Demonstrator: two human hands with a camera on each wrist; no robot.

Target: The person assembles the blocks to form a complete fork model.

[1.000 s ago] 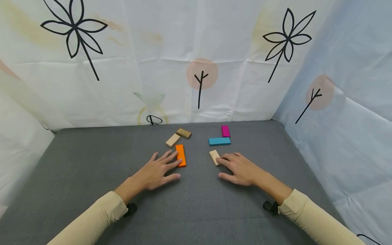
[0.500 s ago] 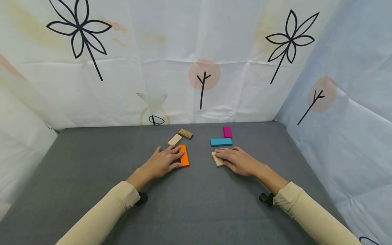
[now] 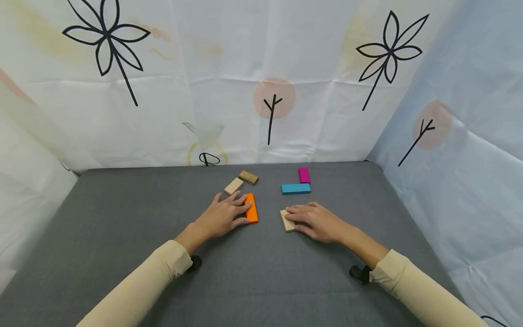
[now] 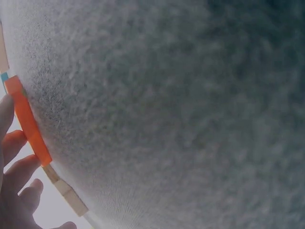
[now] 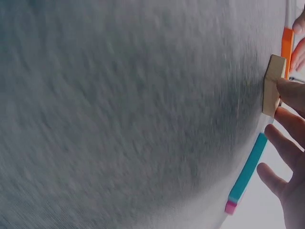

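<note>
Left hand (image 3: 220,219) and right hand (image 3: 320,223), fingers extended, touch blocks (image 3: 253,212) on grey tabletop (image 3: 261,268) facing white flower-printed drapes (image 3: 220,97).

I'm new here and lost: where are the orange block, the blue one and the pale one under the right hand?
Orange block (image 3: 253,212), head view: bare part of the top.
Blue block (image 3: 296,188), head view: middle of the top.
Pale block (image 3: 288,225), head view: near end of the top.

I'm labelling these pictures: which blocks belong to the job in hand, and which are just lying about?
Job in hand, judging by touch:
orange block, touched by the left hand
near pale block, touched by the right hand

Apparently just lying about:
blue block
magenta block
far pale block
brown block
</note>
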